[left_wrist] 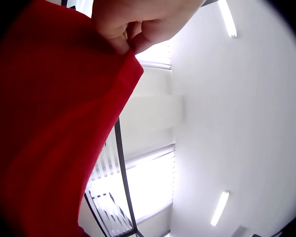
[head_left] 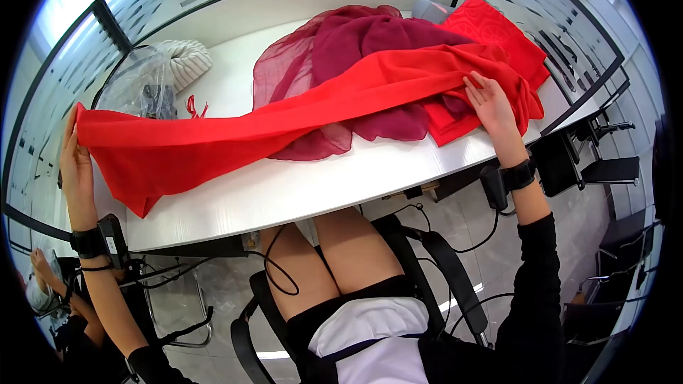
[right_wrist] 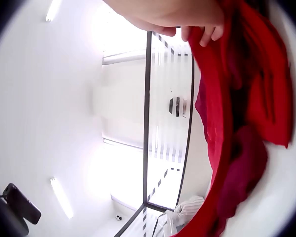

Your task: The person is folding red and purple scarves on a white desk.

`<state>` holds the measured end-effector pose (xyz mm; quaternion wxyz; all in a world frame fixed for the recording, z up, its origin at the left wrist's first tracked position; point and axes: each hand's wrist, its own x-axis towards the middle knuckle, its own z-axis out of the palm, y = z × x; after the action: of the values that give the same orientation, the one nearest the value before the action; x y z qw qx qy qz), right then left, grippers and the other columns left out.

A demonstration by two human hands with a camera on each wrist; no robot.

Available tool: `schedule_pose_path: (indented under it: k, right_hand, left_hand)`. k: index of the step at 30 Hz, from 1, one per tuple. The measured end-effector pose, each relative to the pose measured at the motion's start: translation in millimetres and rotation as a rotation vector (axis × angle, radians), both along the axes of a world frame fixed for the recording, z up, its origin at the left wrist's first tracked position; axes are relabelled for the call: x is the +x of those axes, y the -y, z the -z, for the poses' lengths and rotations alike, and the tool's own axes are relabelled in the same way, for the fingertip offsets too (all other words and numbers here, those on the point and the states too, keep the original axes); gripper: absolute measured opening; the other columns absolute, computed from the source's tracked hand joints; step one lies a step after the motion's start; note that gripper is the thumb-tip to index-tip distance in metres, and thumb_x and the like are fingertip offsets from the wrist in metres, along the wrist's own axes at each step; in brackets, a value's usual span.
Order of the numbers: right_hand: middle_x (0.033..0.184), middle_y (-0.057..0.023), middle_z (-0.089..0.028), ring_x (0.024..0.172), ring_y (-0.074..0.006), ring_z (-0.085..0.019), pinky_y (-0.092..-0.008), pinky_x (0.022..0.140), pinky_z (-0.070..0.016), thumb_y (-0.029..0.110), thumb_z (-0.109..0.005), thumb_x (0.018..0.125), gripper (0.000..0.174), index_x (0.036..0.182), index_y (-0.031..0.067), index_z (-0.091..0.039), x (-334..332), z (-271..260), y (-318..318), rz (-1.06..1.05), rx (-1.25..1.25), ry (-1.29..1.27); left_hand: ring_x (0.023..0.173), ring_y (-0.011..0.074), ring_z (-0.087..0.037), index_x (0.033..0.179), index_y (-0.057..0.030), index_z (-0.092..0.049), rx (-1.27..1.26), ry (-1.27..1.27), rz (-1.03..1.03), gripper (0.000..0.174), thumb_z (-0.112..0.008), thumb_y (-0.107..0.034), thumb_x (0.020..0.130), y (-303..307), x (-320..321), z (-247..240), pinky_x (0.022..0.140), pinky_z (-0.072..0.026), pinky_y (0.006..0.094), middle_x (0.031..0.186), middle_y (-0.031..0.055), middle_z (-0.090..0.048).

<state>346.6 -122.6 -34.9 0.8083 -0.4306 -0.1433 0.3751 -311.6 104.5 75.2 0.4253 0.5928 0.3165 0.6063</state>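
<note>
A long bright red cloth stretches across the white table between the hands. My left hand pinches its far left corner; in the left wrist view the fingertips of the left hand meet on the corner of the red cloth. At the cloth's right part, my right hand lies against the fabric with its fingers extended; in the right wrist view the right hand touches the red cloth. Beneath it are a sheer maroon cloth and a folded, patterned red cloth.
A clear plastic bag and a striped white cloth roll are at the table's back left, near a red tassel. A grey object stands at the back. Glass partitions edge the white table.
</note>
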Motion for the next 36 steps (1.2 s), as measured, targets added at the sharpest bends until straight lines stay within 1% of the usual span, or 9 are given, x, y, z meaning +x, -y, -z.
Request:
schedule_pose_path:
  k: [7, 8, 16, 18, 21, 23, 24, 26, 36]
  right_hand:
    - [0.126, -0.0096, -0.049, 0.121, -0.0197, -0.042, -0.0303, 0.106, -0.0294, 0.007, -0.050, 0.089, 0.038, 0.127, 0.0003, -0.046, 30.3, -36.8, 12.4, 0.121, 0.212, 0.023]
    - [0.135, -0.0138, -0.040, 0.125, -0.0193, -0.039, -0.0302, 0.108, -0.0254, 0.000, -0.042, 0.088, 0.043, 0.131, -0.0049, -0.039, 6.0, -39.3, 42.3, -0.055, 0.199, 0.970]
    - [0.109, -0.0036, -0.056, 0.094, -0.0122, -0.051, -0.0247, 0.089, -0.0379, 0.024, -0.056, 0.085, 0.040, 0.123, 0.0117, -0.056, 75.4, -170.4, 29.0, 0.160, -0.151, 1.446]
    - [0.123, -0.0093, -0.054, 0.119, -0.0187, -0.046, -0.0284, 0.102, -0.0291, 0.030, -0.050, 0.087, 0.046, 0.130, 0.0120, -0.048, 69.5, -208.1, 39.4, 0.511, -0.283, 1.678]
    - [0.105, -0.0080, -0.060, 0.106, -0.0181, -0.053, -0.0298, 0.096, -0.0352, 0.036, -0.052, 0.087, 0.049, 0.130, 0.0115, -0.049, 27.6, -219.7, 45.1, 0.654, -0.245, 1.467]
    - [0.095, -0.0046, -0.060, 0.087, -0.0141, -0.057, -0.0270, 0.083, -0.0439, 0.020, -0.057, 0.085, 0.038, 0.122, 0.0080, -0.055, 33.2, -204.5, 53.1, 0.323, -0.383, 1.627]
    - [0.093, -0.0047, -0.060, 0.085, -0.0137, -0.058, -0.0279, 0.079, -0.0456, 0.016, -0.057, 0.085, 0.034, 0.118, 0.0064, -0.056, 101.5, -176.3, 34.4, -0.297, -0.268, 0.900]
    - [0.089, -0.0052, -0.061, 0.081, -0.0122, -0.058, -0.0274, 0.071, -0.0469, 0.008, -0.054, 0.086, 0.027, 0.112, 0.0039, -0.058, 112.3, -141.0, 25.2, -0.632, -0.293, 0.321]
    - [0.073, -0.0008, -0.052, 0.059, -0.0061, -0.044, -0.0167, 0.049, -0.0375, 0.003, -0.043, 0.083, 0.034, 0.113, -0.0045, -0.057, 44.2, -55.5, 66.2, -0.776, -0.654, 0.225]
  left_hand:
    - [0.116, 0.0123, -0.047, 0.122, 0.0028, -0.050, -0.057, 0.106, -0.182, 0.034, -0.047, -0.018, 0.095, -24.4, -34.3, 6.9, 0.095, -0.0401, 0.0241, 0.129, 0.0101, -0.049]
    - [0.116, 0.0125, -0.047, 0.123, 0.0021, -0.050, -0.042, 0.125, -0.188, 0.035, -0.048, -0.018, 0.094, -33.2, -41.7, 9.1, 0.096, -0.0393, 0.0241, 0.128, 0.0098, -0.049]
    - [0.117, 0.0151, -0.046, 0.126, -0.0029, -0.049, 0.482, -0.549, -0.460, 0.040, -0.054, -0.022, 0.092, -46.5, -36.6, -65.7, 0.099, -0.0365, 0.0257, 0.127, 0.0094, -0.049]
    - [0.117, 0.0155, -0.046, 0.127, -0.0031, -0.048, 0.482, -0.469, -0.479, 0.040, -0.053, -0.022, 0.092, -53.9, -46.7, -98.2, 0.099, -0.0367, 0.0263, 0.128, 0.0096, -0.049]
    - [0.118, 0.0161, -0.046, 0.128, -0.0034, -0.047, 0.430, -0.368, -0.459, 0.041, -0.052, -0.022, 0.092, -65.9, -69.4, -119.4, 0.100, -0.0371, 0.0273, 0.129, 0.0100, -0.048]
    - [0.118, 0.0165, -0.046, 0.129, -0.0037, -0.046, 0.368, -0.321, -0.430, 0.041, -0.052, -0.021, 0.092, -77.3, -83.7, -115.9, 0.100, -0.0373, 0.0279, 0.129, 0.0102, -0.048]
    - [0.118, 0.0167, -0.046, 0.129, -0.0038, -0.046, 0.333, -0.301, -0.415, 0.041, -0.051, -0.021, 0.093, -80.2, -87.9, -109.6, 0.100, -0.0374, 0.0282, 0.130, 0.0103, -0.048]
    - [0.119, 0.0170, -0.046, 0.130, -0.0040, -0.045, 0.268, -0.264, -0.378, 0.042, -0.051, -0.021, 0.093, -86.8, -96.7, -91.5, 0.101, -0.0376, 0.0289, 0.130, 0.0105, -0.047]
    - [0.112, 0.0155, -0.051, 0.124, -0.0016, -0.051, 0.117, -0.114, -0.281, 0.035, -0.052, -0.007, 0.090, -64.4, -58.9, -41.7, 0.095, -0.0423, 0.0257, 0.126, 0.0094, -0.050]
